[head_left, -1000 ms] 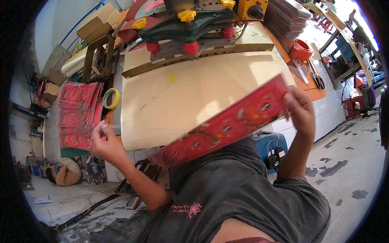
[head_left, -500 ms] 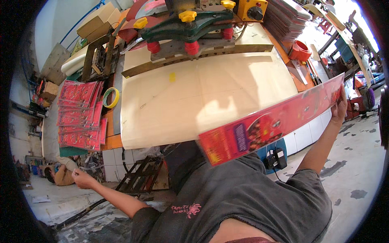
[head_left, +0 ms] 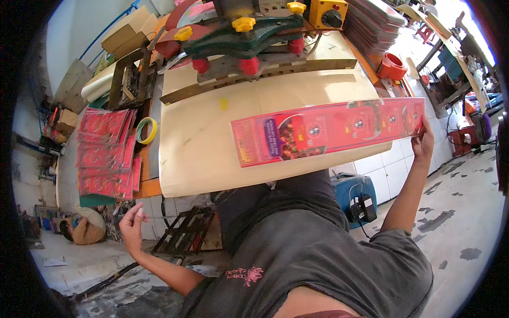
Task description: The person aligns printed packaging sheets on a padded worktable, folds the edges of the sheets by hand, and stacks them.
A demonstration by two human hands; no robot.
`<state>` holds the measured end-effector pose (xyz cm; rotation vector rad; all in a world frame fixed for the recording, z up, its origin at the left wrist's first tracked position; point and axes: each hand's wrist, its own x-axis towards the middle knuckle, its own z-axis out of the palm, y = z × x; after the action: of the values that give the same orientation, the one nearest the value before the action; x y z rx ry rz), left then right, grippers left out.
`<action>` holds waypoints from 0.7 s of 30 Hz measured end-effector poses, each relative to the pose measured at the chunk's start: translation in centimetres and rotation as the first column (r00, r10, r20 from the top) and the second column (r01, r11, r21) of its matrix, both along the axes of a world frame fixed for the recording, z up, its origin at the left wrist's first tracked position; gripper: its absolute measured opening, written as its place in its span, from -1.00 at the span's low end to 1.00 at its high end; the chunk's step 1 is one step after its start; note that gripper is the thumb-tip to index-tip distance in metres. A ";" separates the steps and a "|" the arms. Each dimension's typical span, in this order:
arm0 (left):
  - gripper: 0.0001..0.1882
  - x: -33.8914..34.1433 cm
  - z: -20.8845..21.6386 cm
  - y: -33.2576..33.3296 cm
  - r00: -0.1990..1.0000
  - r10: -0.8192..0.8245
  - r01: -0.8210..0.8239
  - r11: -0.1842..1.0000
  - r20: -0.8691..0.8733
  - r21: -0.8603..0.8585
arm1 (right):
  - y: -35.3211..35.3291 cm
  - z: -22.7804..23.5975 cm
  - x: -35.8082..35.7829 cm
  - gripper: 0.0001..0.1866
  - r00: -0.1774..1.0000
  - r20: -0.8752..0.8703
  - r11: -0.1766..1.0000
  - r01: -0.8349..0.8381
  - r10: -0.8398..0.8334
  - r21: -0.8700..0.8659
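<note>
A long red printed sheet (head_left: 339, 126) with a purple panel and food pictures is pinched at its right end by my right hand (head_left: 424, 142). It spans the right half of the cream board (head_left: 196, 153) on the table. Whether its left part rests on the board or hovers just over it, I cannot tell. My left hand (head_left: 132, 227) is raised off the table's front left corner, fingers loosely bent and apart, something whitish at one fingertip. Nearest to it lies a pile of similar red printed pieces (head_left: 105, 153).
A green press head (head_left: 244, 40) with yellow knobs and a metal bar (head_left: 260, 77) spans the board's back. Yellow tape (head_left: 146, 131) lies left, a red tape dispenser (head_left: 393, 67) right. Stacked sheets (head_left: 374, 26) stand behind. A person (head_left: 87, 229) crouches far left.
My right hand has moved left and inward, bringing the red sheet over the board and levelling it. My left hand has come up and right, toward the table's corner, its fingers opening.
</note>
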<state>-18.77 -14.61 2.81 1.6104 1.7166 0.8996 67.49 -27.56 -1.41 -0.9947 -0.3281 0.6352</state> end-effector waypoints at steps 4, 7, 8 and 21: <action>-0.65 4.2 2.0 -0.9 0.996 -0.051 0.035 0.977 -0.071 -0.208 | 2.3 -0.1 -4.0 -0.65 0.991 -0.018 0.991 -0.130 0.131 0.040; -0.64 8.4 3.4 -1.4 0.975 -0.168 0.128 0.960 -0.147 -0.247 | 2.9 -1.3 -7.0 -0.70 0.902 -0.107 0.907 -0.410 0.419 0.096; -0.63 10.0 3.3 -1.6 0.957 -0.289 0.275 0.907 0.003 -0.319 | 3.7 -0.8 -9.4 -0.70 0.911 -0.143 0.922 -0.385 0.388 0.049; -0.39 26.4 -1.5 -3.5 0.411 -0.043 -0.229 0.962 0.911 0.149 | 5.6 2.1 -37.2 -0.41 0.476 -0.116 0.467 -0.879 0.872 -0.099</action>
<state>7.65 -18.09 1.33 0.7806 0.8793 1.7099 30.26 -22.01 0.68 -0.8948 -0.7894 1.6705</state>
